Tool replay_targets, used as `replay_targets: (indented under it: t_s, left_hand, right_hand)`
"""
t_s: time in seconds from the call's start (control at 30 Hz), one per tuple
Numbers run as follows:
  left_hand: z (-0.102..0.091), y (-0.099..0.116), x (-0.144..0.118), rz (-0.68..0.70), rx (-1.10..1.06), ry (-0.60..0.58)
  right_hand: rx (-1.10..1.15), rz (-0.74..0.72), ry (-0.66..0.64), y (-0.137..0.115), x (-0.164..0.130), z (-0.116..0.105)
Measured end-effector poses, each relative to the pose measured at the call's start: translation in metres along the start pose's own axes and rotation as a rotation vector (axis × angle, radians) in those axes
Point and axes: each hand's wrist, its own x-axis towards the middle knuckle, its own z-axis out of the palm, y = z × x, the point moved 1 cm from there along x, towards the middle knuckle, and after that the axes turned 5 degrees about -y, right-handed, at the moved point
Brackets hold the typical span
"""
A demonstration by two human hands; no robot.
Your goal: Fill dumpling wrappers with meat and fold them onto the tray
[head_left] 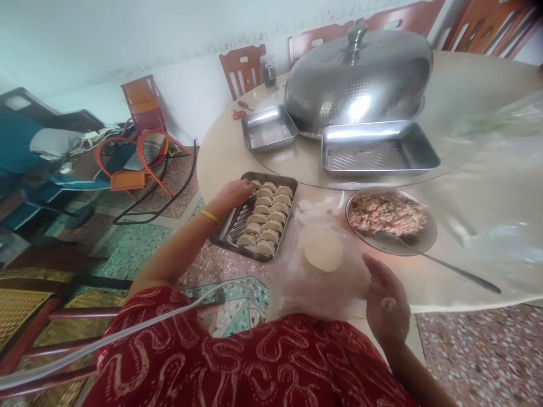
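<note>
Two rows of dumplings [267, 217] fill the tray [220, 234] at 10 o'clock, where I see the left hand [235, 192] pinching one down, right hand [386, 308] loosely spread by the wrappers [322, 252]; best seat it snug against its neighbours.

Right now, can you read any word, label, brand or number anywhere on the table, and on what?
None can be read.
Trays, domed metal cover, filling bowl: no markings visible.
Small dark container by the far edge: too blurred to tell whether it has a label.
</note>
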Motion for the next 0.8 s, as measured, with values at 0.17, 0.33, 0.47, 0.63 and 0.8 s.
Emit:
replay_targets:
  t_s: [0.17, 0.33, 0.47, 0.63, 0.8]
  left_hand:
    - [0.001, 0.002, 0.002, 0.071, 0.059, -0.005]
    - [0.005, 0.002, 0.003, 0.113, 0.069, 0.013]
    - [0.009, 0.0, 0.005, 0.129, 0.061, 0.028]
    - [0.013, -0.002, 0.007, 0.133, 0.047, 0.052]
    - [0.007, -0.002, -0.001, 0.099, 0.024, 0.101]
  right_hand:
    - [0.0, 0.032, 0.014, 0.002, 0.0, -0.002]
    - [-0.047, 0.091, 0.025, 0.003, -0.001, -0.005]
    - [-0.016, 0.071, 0.031, 0.004, -0.002, -0.007]
    - [-0.042, 0.106, -0.014, 0.002, -0.002, -0.008]
    - [-0.09, 0.052, 0.019, 0.0, -0.003, -0.009]
